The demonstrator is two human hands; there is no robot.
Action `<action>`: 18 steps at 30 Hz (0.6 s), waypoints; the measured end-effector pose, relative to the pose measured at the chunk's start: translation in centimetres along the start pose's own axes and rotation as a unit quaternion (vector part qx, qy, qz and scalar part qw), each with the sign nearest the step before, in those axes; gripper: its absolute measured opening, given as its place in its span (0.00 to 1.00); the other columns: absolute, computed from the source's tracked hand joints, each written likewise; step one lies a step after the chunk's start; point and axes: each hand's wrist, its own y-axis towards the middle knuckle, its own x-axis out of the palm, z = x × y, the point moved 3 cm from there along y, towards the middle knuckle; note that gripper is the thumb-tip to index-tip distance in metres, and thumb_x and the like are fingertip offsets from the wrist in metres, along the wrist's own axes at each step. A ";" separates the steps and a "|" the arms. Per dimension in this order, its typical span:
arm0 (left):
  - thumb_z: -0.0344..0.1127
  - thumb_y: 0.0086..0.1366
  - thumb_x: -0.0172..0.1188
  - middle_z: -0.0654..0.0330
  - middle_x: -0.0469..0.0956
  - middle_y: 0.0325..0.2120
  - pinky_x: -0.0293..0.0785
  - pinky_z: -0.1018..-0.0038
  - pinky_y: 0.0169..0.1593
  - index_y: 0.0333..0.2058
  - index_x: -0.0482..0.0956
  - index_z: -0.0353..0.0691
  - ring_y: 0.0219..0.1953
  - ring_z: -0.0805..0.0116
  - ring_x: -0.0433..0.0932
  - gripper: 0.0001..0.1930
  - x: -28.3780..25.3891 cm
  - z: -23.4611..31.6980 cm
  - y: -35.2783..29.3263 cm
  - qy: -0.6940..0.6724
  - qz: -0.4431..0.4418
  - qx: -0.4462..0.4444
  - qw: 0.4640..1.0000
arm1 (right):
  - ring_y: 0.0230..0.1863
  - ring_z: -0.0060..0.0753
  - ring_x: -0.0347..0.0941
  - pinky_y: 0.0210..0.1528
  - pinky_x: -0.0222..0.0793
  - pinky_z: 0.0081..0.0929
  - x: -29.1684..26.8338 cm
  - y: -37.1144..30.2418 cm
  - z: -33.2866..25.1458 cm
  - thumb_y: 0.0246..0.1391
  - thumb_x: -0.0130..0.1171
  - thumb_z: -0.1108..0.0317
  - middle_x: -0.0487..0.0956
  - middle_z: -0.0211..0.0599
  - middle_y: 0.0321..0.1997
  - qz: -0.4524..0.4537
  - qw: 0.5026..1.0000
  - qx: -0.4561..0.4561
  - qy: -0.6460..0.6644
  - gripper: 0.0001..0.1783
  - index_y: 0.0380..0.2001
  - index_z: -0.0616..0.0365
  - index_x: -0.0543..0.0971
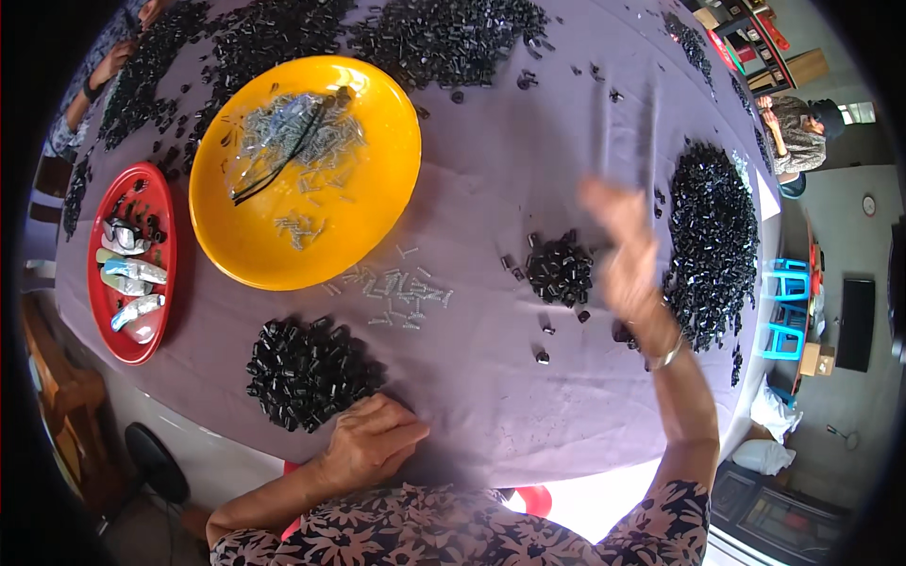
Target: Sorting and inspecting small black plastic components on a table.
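Note:
My left hand (pixel 376 438) rests at the table's near edge, fingers curled, beside a heap of small black plastic pieces (pixel 314 373). Whatever its fingertips may hold is hidden. Raised and smeared by motion, my right hand (pixel 620 247) is over the cloth, just right of a smaller cluster of black pieces (pixel 559 268); its fingers cannot be made out. Small clear or silvery pieces, perhaps springs (pixel 406 296), lie scattered between the two heaps. More of them fill part of a yellow plate (pixel 373 217), with a dark cord-like strip lying across them.
A purple cloth (pixel 491 377) covers the table. On the left sits a red tray (pixel 142 340) with wrapped bundles. A large black heap (pixel 713 250) is at the right, with more heaps along the far side. Other people work at the far left and far right. Blue stools (pixel 788 307) stand beyond.

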 end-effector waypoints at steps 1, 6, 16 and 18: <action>0.22 0.43 0.67 0.64 0.76 0.27 0.73 0.71 0.31 0.32 0.82 0.41 0.29 0.64 0.75 0.14 -0.2 0.1 -0.2 0.001 -0.003 -0.008 1.000 | 0.62 0.47 0.65 0.68 0.49 0.43 -0.8 1.9 2.4 0.65 0.42 0.62 0.71 0.50 0.60 0.066 0.997 0.025 0.026 0.23 0.57 0.64 0.70; 0.22 0.42 0.67 0.65 0.75 0.28 0.73 0.70 0.30 0.33 0.82 0.43 0.29 0.65 0.75 0.16 0.2 -0.3 0.5 -0.023 -0.021 0.005 0.999 | 0.56 0.53 0.64 0.61 0.58 0.43 -2.5 6.2 25.5 0.50 0.52 0.64 0.70 0.50 0.56 0.119 0.952 0.228 -0.164 0.33 0.60 0.59 0.62; 0.22 0.38 0.67 0.67 0.73 0.27 0.73 0.72 0.30 0.31 0.81 0.45 0.29 0.66 0.75 0.17 -0.1 -0.5 -0.2 -0.029 -0.032 -0.012 0.999 | 0.56 0.46 0.67 0.59 0.62 0.31 3.3 12.8 20.8 0.52 0.47 0.72 0.74 0.40 0.54 0.034 0.983 0.160 -0.081 0.21 0.51 0.52 0.74; 0.23 0.39 0.67 0.66 0.73 0.27 0.73 0.72 0.30 0.31 0.81 0.45 0.29 0.65 0.75 0.16 -0.3 -0.2 -0.3 -0.003 -0.048 -0.017 0.999 | 0.58 0.43 0.68 0.59 0.63 0.26 2.8 11.1 17.9 0.53 0.48 0.73 0.75 0.40 0.54 0.024 0.991 0.082 -0.107 0.21 0.51 0.52 0.75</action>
